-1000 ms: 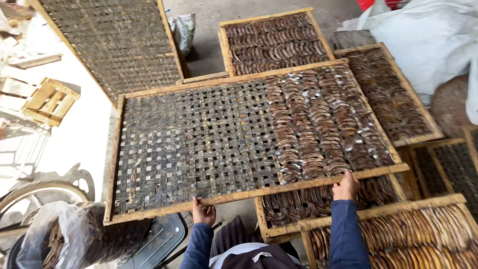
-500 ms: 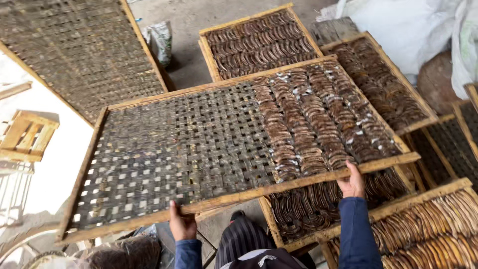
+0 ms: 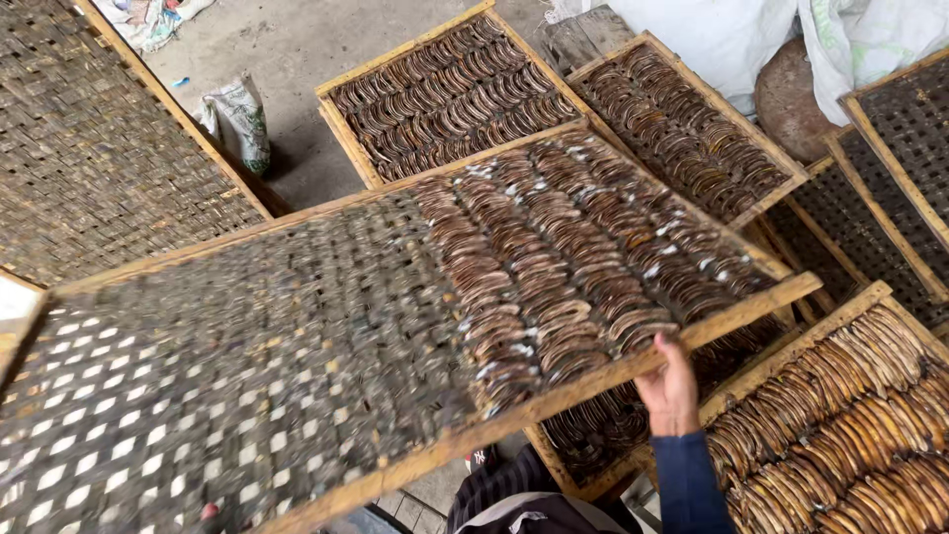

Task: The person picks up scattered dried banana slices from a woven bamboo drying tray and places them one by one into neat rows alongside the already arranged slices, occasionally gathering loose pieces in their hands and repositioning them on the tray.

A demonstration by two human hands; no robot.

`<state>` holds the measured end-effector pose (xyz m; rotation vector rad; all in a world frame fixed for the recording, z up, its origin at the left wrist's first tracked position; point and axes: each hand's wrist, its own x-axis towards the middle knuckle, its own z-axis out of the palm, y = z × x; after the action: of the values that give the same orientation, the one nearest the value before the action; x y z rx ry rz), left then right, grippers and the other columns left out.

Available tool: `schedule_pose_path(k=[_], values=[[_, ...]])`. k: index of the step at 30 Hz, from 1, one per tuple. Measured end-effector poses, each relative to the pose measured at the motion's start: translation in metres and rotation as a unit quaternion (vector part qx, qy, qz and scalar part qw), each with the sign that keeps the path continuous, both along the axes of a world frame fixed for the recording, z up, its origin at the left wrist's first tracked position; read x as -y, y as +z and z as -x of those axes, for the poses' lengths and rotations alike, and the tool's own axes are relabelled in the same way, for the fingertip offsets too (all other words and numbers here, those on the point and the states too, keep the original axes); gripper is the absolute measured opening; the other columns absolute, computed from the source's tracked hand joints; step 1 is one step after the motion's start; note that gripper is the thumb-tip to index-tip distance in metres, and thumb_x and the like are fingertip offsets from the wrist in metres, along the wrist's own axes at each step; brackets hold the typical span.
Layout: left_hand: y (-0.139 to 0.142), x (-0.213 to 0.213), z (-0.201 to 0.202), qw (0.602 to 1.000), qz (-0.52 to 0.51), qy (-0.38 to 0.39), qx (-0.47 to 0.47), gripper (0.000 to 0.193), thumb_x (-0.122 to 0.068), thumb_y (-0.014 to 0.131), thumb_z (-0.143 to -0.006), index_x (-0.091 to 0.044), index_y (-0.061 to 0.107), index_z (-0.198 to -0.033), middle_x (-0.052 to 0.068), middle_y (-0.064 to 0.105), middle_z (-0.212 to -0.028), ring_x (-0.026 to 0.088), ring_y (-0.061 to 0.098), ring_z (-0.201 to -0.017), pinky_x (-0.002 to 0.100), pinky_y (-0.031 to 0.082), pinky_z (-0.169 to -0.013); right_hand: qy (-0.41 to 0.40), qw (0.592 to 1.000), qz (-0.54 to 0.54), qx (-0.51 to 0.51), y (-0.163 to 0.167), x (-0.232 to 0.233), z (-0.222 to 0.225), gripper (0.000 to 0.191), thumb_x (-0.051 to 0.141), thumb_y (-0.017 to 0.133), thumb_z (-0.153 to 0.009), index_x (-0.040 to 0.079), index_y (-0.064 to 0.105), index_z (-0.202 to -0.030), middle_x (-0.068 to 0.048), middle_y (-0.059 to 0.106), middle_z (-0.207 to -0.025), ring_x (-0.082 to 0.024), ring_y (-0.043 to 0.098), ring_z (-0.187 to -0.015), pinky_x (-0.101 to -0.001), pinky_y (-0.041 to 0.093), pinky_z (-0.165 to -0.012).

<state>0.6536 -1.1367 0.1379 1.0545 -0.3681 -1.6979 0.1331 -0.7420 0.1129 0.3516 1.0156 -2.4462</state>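
Observation:
I hold up a large wooden-framed woven drying tray [image 3: 554, 400], tilted and slanting across the view. Its right half is packed with rows of dark brown curved dried fruit slices [image 3: 554, 267]; its left half is bare weave. My right hand [image 3: 672, 391] grips the near frame rail from below, close to the right corner. My left hand [image 3: 210, 512] is nearly hidden under the near rail at the bottom left, with only a fingertip showing at the frame's edge.
Below the held tray lie more framed trays of slices: one at the back [image 3: 343, 138], one at the back right [image 3: 771, 198], a lighter-coloured one at the front right [image 3: 791, 349]. An empty woven tray [image 3: 99, 158] leans at the left. A plastic bag [image 3: 237, 119] lies on the concrete floor; white sacks [image 3: 751, 30] sit behind.
The tray has swung leftward and come closer, and it now fills the left of the view. My left hand has slipped almost out of sight. My right hand keeps its grip on the rail.

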Motion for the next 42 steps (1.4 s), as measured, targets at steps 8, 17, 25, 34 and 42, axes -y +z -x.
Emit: schedule_pose_path(k=[8, 17, 25, 34, 42], values=[[-0.006, 0.022, -0.051, 0.995, -0.051, 0.053, 0.074, 0.056, -0.049, 0.062, -0.100, -0.010, 0.051, -0.138, 0.011, 0.057, -0.141, 0.030, 0.056, -0.131, 0.056, 0.040, -0.114, 0.114, 0.988, 0.032, 0.099, -0.085, 0.044, -0.080, 0.002, 0.010, 0.071, -0.096, 0.012, 0.072, -0.095, -0.002, 0.075, -0.094, -0.015, 0.069, -0.082, -0.0319, 0.054, -0.069], [-0.015, 0.047, -0.071, 0.977, -0.135, 0.079, 0.143, 0.068, -0.050, 0.065, -0.097, -0.009, 0.041, -0.146, 0.016, 0.050, -0.147, 0.034, 0.053, -0.132, 0.058, 0.039, -0.115, 0.223, 0.974, -0.021, 0.035, -0.091, 0.050, -0.146, 0.006, 0.004, 0.069, -0.091, 0.007, 0.071, -0.096, -0.004, 0.073, -0.098, -0.018, 0.069, -0.097, -0.0435, 0.057, -0.090], [-0.050, 0.040, -0.080, 0.950, -0.214, 0.089, 0.209, 0.080, -0.051, 0.067, -0.094, -0.008, 0.032, -0.152, 0.021, 0.043, -0.151, 0.038, 0.051, -0.133, 0.060, 0.037, -0.115, 0.212, 0.941, -0.063, 0.256, -0.119, 0.047, -0.149, 0.015, 0.013, 0.064, -0.094, 0.003, 0.066, -0.104, -0.011, 0.069, -0.111, -0.028, 0.065, -0.111, -0.0532, 0.051, -0.105], [-0.091, 0.004, -0.070, 0.906, -0.325, 0.095, 0.255, 0.094, -0.053, 0.069, -0.091, -0.007, 0.022, -0.159, 0.027, 0.035, -0.157, 0.042, 0.048, -0.134, 0.063, 0.036, -0.115, 0.289, 0.910, -0.148, 0.258, -0.129, 0.027, -0.135, 0.023, 0.017, 0.061, -0.097, -0.001, 0.062, -0.109, -0.020, 0.069, -0.115, -0.033, 0.070, -0.108, -0.0542, 0.056, -0.102], [-0.105, -0.015, -0.002, 0.749, -0.049, 0.085, 0.655, 0.090, -0.034, 0.079, -0.087, 0.005, 0.037, -0.156, 0.036, 0.036, -0.157, 0.049, 0.044, -0.141, 0.056, 0.040, -0.119, 0.357, 0.858, -0.307, 0.205, -0.130, 0.004, -0.125, 0.020, 0.026, 0.067, -0.097, 0.009, 0.062, -0.105, -0.008, 0.068, -0.096, -0.023, 0.067, -0.087, -0.0454, 0.058, -0.075]])
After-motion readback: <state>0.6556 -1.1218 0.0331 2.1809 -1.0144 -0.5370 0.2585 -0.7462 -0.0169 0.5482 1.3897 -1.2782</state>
